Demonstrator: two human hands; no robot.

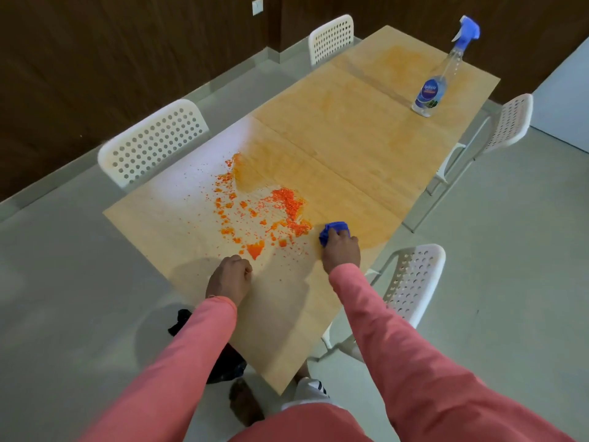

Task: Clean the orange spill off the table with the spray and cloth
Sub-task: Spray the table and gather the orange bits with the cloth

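Far along our surface (366, 129) only faint smears remain; near orange spill (264, 215) persists, our right hand (340, 250) gripping the cloth (331, 231), left hand (228, 277) curled, holding nothing.

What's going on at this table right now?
A person is wiping up an orange spill on a wooden table. The right hand grips a blue cloth at the spill's edge; the left hand rests curled on the table. The spray bottle stands untouched at the far end.
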